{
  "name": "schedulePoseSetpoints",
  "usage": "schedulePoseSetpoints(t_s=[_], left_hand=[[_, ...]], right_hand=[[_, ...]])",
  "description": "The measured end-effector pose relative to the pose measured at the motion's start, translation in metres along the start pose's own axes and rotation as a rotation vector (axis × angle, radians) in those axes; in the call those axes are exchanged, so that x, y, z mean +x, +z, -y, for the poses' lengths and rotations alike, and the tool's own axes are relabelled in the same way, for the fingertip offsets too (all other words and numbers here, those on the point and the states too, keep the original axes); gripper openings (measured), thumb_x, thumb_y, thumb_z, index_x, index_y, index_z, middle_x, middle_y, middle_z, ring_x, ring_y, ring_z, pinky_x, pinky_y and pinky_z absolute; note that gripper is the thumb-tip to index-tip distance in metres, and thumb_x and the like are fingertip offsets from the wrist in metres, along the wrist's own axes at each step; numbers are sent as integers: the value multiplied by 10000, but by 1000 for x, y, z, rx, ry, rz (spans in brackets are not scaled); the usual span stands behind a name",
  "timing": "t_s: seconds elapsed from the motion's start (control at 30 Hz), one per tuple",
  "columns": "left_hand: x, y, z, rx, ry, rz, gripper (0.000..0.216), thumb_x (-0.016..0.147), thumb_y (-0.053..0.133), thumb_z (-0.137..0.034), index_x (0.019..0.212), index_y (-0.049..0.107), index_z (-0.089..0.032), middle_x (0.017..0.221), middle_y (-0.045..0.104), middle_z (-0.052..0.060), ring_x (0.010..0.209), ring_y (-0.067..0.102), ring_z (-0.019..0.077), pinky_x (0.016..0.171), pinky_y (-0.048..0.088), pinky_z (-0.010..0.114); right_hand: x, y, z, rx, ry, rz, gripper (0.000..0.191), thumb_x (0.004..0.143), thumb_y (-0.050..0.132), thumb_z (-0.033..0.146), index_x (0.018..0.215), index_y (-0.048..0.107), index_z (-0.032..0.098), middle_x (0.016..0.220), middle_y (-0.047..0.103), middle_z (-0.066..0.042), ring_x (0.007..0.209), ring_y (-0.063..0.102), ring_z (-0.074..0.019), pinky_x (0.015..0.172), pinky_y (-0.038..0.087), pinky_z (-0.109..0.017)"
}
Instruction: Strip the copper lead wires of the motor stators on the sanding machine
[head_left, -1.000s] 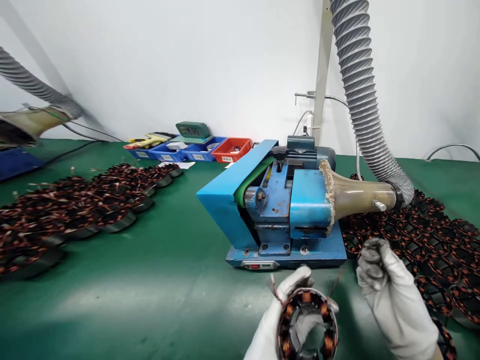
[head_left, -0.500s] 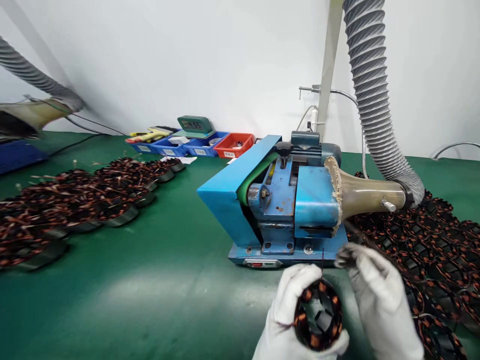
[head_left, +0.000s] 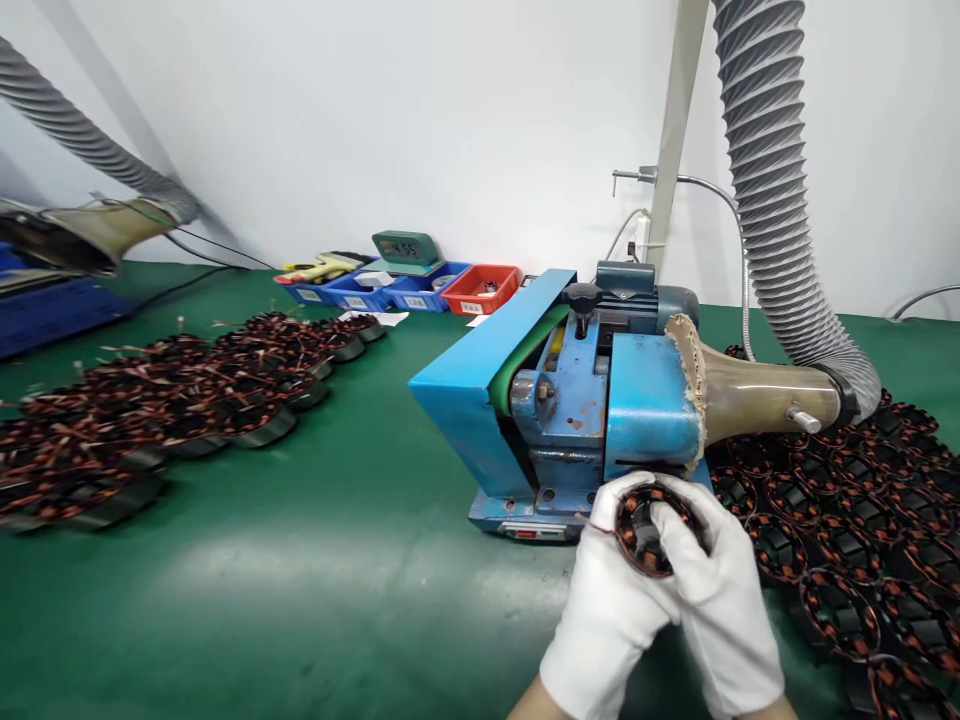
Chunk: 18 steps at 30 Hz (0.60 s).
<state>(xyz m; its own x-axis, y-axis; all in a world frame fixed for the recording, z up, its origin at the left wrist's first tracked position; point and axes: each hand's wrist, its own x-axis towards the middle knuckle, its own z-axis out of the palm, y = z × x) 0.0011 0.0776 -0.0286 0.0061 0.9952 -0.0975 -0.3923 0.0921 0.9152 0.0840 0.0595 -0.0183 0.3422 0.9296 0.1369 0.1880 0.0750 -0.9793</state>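
Note:
Between my two white-gloved hands is a ring-shaped motor stator (head_left: 628, 540) with copper windings and a dark core. My left hand (head_left: 611, 590) is closed round its left and lower side, and a thin lead wire sticks out to the left there. My right hand (head_left: 709, 570) grips it from the right, the thumb reaching over the ring's opening. Both hands are just in front of the blue belt sander (head_left: 559, 430), below its blue guard. Its green belt (head_left: 517, 365) shows at the left side.
Many stators (head_left: 847, 540) lie packed together at the right. Another group of stators (head_left: 210, 390), with upright wire ends, is at the left. Blue bins (head_left: 420, 290), a red bin (head_left: 480, 290) and a clock (head_left: 405, 248) stand along the wall. A grey hose (head_left: 780, 200) joins the sander's funnel (head_left: 765, 392).
My right hand, earlier apart at the right near the sander's base, now grips the stator too. The stator has moved up toward the sander. The view has shifted slightly.

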Motion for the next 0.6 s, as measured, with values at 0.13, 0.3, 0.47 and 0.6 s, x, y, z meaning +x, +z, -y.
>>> schedulePoseSetpoints(t_s=[0.13, 0.3, 0.47, 0.6], left_hand=[[-9, 4, -14, 41, -16, 43, 559, 394, 823, -86, 891, 601, -217, 1001, 694, 36, 935, 653, 240, 883, 514, 362], [-27, -7, -13, -48, -213, 21, 204, 808, 564, -391, 722, 588, -208, 727, 658, 41, 761, 678, 215, 724, 556, 359], [-21, -15, -1, -80, -232, 13, 202, 697, 683, -322, 864, 608, -235, 871, 692, 37, 878, 684, 234, 798, 555, 363], [-5, -2, -2, -30, -87, 27, 386, 550, 751, -200, 895, 582, -236, 970, 695, 35, 905, 676, 237, 857, 540, 381]], right_hand=[[-8, -3, -2, 36, 37, 24, 221, 825, 554, 304, 951, 702, 198, 971, 718, -90, 904, 674, -254, 822, 537, -383], [-35, -10, -9, -47, 12, -54, 197, 730, 643, 276, 898, 740, 238, 977, 736, -72, 925, 678, -270, 846, 526, -356], [-26, -7, -10, -47, -16, -6, 202, 782, 599, 254, 934, 729, 228, 979, 737, -67, 919, 680, -250, 812, 539, -330], [-5, -2, -3, -2, 15, -19, 201, 817, 582, 280, 941, 719, 202, 984, 729, -76, 912, 668, -240, 822, 524, -344]])
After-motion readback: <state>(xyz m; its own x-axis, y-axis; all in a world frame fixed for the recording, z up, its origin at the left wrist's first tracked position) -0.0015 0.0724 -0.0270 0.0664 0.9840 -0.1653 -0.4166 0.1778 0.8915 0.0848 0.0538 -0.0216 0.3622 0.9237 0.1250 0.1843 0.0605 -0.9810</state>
